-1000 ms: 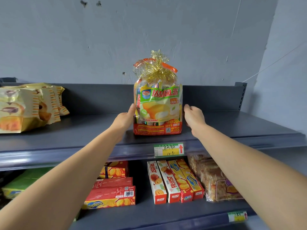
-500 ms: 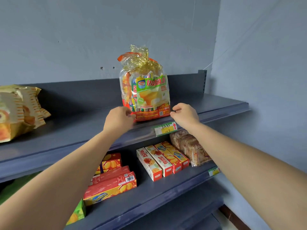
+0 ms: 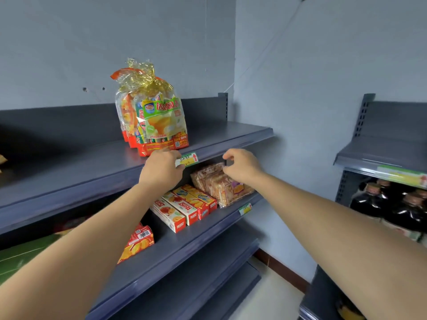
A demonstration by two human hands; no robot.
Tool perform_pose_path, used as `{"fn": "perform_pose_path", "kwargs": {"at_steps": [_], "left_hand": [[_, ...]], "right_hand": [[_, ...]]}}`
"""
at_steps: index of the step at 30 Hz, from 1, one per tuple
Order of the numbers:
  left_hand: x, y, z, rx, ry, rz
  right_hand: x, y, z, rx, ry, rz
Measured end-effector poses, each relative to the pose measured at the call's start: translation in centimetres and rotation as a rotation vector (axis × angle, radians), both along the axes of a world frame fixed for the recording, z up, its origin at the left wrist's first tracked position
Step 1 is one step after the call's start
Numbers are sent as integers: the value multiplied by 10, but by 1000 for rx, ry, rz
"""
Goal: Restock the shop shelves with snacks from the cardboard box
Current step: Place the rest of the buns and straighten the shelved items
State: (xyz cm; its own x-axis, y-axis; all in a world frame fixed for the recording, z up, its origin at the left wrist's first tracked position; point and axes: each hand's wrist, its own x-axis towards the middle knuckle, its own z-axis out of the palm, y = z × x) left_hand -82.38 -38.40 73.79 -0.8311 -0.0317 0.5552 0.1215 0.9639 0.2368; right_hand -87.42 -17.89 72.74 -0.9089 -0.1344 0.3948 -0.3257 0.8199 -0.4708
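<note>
Snack bag upright — left hand just beneath, right hand aside.

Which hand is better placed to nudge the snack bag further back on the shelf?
Left hand, probably: it sits just below the snack bag; the right hand is off to the side.

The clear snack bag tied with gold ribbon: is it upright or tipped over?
Upright. The clear gold-ribboned snack bag stands on its red base on the dark grey metal shelf, bow uppermost.
</note>
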Motion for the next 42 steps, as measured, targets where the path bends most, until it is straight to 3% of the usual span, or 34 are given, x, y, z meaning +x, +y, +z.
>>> {"fn": "perform_pose_path", "kwargs": {"at_steps": [19,31,42], "left_hand": [[61,129,-83,-199,-250,-311],[69,187,-139,-320,-354,-686],[154,262,-203,-406,-422,-1091]], "right_hand": [[141,141,-77,139,-219,-306],[239,177,-132,116,-436,-686],[386,185,-183,-10,-589,-1062]]}}
